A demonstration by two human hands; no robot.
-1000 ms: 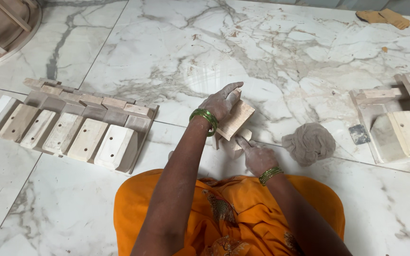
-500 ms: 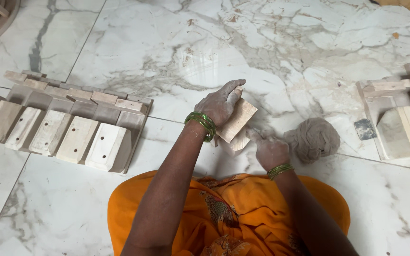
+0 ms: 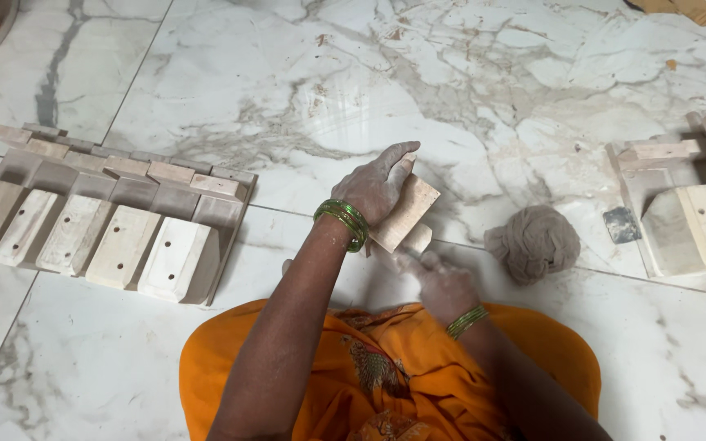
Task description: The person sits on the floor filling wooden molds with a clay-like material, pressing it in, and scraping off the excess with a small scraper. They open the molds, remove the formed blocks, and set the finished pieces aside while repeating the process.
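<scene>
Since a moment ago the right hand [image 3: 443, 282] has slid lower along the wooden block [image 3: 404, 214]. On the marble floor [image 3: 467, 90], a row of pale wooden pieces [image 3: 108, 220] lies left, a cloth ball [image 3: 534, 241] right. The left hand [image 3: 379, 189] clasps the tilted block from above; the right hand's grip is blurred, unclear.

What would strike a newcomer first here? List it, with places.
At centre, the left hand presses a pale wooden block while the right hand works at its lower edge. A row of drilled wooden pieces lies at left on the marble floor; a balled brown cloth sits to the right.
</scene>
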